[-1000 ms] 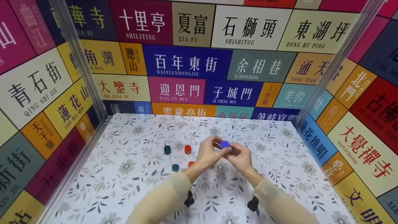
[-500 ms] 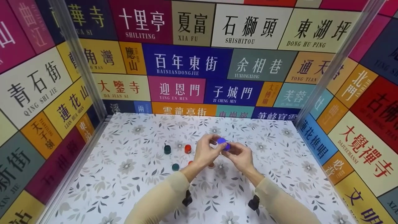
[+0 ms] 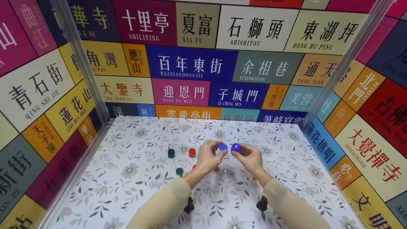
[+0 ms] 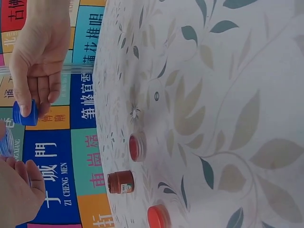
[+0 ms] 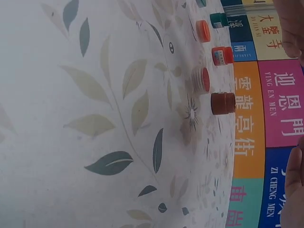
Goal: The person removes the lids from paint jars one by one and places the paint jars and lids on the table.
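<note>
My left hand (image 3: 210, 156) pinches a round blue-violet lid (image 3: 223, 147) between thumb and fingers. Just to its right, my right hand (image 3: 251, 157) grips a small blue paint jar (image 3: 235, 147) by its side. A narrow gap lies between lid and jar, both held above the table. In the left wrist view the jar (image 4: 24, 113) looks solid blue, while the lid (image 4: 6, 143) shows a clear rim and is cut by the frame edge. The right wrist view has both hands only at its right edge, with neither blue thing clearly visible.
On the flowered tabletop (image 3: 127, 190) stand a dark green jar (image 3: 171, 153), a red jar (image 3: 192, 152) and a brown jar (image 5: 223, 103). Nearer me lie a green lid (image 3: 179, 171), an orange-red lid (image 5: 203, 31) and a darker red lid (image 5: 201, 80). Sign-covered walls surround the table.
A second ago both hands met at one blue jar. Lid and jar have since come apart, the left hand shifting left with the lid and the right hand slightly right with the jar.
</note>
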A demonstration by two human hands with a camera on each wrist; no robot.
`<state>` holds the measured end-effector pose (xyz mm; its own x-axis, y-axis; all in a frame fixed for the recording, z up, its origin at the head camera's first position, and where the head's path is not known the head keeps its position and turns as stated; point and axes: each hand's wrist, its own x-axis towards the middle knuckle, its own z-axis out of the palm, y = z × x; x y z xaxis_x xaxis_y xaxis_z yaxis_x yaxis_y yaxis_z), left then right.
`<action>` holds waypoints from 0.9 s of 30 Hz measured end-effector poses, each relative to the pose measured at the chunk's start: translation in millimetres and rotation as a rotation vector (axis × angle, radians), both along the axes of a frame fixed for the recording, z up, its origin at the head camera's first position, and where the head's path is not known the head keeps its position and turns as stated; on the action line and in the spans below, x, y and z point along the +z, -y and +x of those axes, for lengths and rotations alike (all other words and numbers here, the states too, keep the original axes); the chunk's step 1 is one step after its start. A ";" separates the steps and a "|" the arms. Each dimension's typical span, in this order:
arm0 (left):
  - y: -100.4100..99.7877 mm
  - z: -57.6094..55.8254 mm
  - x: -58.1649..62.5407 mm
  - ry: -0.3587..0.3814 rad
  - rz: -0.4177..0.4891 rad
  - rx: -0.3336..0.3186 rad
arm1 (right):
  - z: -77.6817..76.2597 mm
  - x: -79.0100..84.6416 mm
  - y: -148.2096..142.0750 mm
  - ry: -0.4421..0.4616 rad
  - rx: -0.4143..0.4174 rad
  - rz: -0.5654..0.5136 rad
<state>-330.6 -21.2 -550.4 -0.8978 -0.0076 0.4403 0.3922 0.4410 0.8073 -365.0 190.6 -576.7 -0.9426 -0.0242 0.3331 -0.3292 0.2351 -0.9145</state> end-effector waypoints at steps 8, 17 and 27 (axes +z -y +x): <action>-3.1 5.1 -10.8 0.075 -0.064 -0.019 | -10.9 -7.4 -9.5 -0.004 -0.049 0.055; -10.8 6.2 -24.7 0.121 -0.145 -0.048 | -20.7 -9.3 -13.4 0.003 -0.078 0.110; -17.3 8.3 -35.6 0.171 -0.273 -0.057 | -29.7 -18.1 -19.9 0.040 -0.104 0.177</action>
